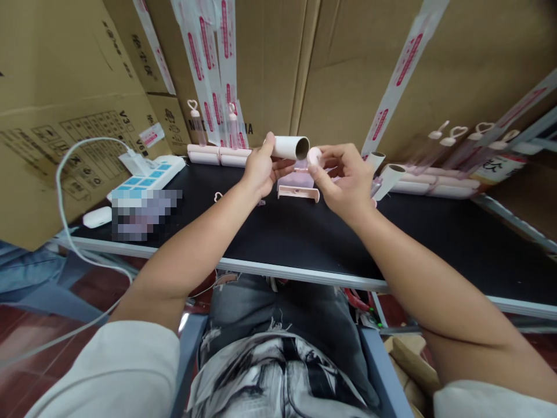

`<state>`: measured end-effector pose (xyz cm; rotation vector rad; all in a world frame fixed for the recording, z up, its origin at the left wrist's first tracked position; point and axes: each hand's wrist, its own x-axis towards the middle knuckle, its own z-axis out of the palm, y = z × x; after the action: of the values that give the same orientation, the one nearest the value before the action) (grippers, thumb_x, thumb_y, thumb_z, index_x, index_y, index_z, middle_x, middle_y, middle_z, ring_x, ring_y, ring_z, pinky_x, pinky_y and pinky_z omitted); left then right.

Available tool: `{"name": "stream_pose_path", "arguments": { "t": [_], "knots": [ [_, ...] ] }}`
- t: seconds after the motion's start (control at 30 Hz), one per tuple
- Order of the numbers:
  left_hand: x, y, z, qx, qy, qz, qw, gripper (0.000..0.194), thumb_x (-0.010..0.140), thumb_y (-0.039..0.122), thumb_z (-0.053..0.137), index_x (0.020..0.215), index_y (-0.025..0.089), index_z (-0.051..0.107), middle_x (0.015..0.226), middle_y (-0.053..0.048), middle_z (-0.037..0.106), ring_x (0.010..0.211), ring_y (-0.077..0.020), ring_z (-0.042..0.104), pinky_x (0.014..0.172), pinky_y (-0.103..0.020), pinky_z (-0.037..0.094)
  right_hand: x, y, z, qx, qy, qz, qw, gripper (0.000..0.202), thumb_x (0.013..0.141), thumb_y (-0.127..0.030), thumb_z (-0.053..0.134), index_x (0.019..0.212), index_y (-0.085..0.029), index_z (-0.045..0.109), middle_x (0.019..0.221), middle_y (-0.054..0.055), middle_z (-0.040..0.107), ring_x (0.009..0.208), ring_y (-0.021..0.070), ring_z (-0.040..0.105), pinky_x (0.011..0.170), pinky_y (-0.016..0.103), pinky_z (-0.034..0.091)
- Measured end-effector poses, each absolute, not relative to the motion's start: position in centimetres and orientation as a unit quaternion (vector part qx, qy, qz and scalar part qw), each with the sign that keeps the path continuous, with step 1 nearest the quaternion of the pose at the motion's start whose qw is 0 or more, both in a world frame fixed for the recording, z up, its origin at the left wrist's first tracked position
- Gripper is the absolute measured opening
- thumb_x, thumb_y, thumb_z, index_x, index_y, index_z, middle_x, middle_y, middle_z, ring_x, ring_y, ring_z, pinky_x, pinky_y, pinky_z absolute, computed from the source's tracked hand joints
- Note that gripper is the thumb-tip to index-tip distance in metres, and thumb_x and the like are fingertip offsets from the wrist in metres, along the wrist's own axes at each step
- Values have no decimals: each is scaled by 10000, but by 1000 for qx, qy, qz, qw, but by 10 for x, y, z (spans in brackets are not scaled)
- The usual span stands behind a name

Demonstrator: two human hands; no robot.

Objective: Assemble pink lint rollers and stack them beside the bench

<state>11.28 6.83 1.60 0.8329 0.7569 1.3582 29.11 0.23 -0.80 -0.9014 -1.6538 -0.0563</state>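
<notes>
My left hand (260,169) grips a white cardboard tube (285,147), its open brown end facing right. In my right hand (348,177), a small pale pink round cap (314,156) is pinched between thumb and fingers, close to the tube's open end. Whether the two touch, I cannot tell. Beneath and between my hands, a pale pink plastic holder (299,193) lies on the black tabletop (300,238). A small heart-shaped pink piece (218,197) lies left of it, partly hidden by my left forearm. More white tubes (390,179) stand just beyond my right hand.
Pink cylinders (203,154) and clear heart-topped tubes (198,125) line the back left; similar pink cylinders (452,183) lie at right. A power strip (148,179) with a white cable sits left, beside a white case (97,217). Cardboard (270,64) walls the back.
</notes>
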Motion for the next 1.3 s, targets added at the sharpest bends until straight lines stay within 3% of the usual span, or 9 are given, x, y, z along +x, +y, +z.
{"name": "stream_pose_path", "arguments": {
  "t": [0.13, 0.4, 0.7, 1.07, 1.23, 1.3],
  "knots": [
    [121, 58, 14, 370, 344, 564, 653, 597, 959, 724, 714, 1218, 186, 719, 836, -43, 783, 741, -170, 807, 675, -219, 629, 295, 14, -18, -394, -709, -48, 583, 382, 1011, -577, 671, 1268, -295, 670, 1449, 96, 749, 1018, 238, 783, 773, 373, 655],
    [125, 51, 15, 361, 326, 552, 677, 592, 977, 724, 683, 1254, 203, 719, 859, -63, 787, 733, -185, 799, 659, -253, 649, 292, 3, -12, -471, -721, -42, 506, 645, 1070, -621, 547, 1622, -286, 534, 1600, 162, 641, 1312, 394, 743, 965, 505, 676],
    [123, 48, 17, 378, 334, 546, 670, 600, 996, 721, 658, 1263, 187, 719, 955, -96, 812, 791, -190, 815, 681, -248, 650, 294, 6, -13, -466, -740, -54, 482, 600, 1095, -562, 510, 1607, -258, 583, 1628, 167, 619, 1325, 374, 733, 1009, 509, 673],
    [122, 51, 16, 372, 326, 546, 676, 578, 962, 708, 717, 1271, 221, 680, 847, -46, 768, 715, -182, 795, 648, -242, 644, 288, 15, -20, -446, -733, -43, 512, 749, 1085, -612, 524, 1738, -319, 303, 1658, 214, 497, 1450, 381, 615, 962, 518, 673],
    [121, 39, 22, 412, 311, 513, 686, 452, 995, 534, 759, 1374, 332, 619, 946, -18, 755, 815, -203, 812, 729, -308, 680, 284, 13, -19, -449, -754, 17, 479, 858, 995, -634, 670, 1705, -258, 370, 1654, 230, 520, 1317, 367, 677, 939, 504, 655],
    [118, 37, 26, 426, 308, 524, 670, 442, 992, 434, 782, 1396, 368, 615, 1007, -18, 752, 887, -216, 816, 783, -351, 689, 289, 11, -12, -457, -768, 25, 447, 821, 971, -629, 704, 1651, -233, 468, 1566, 218, 618, 1188, 340, 722, 906, 482, 647]
  ]
}}
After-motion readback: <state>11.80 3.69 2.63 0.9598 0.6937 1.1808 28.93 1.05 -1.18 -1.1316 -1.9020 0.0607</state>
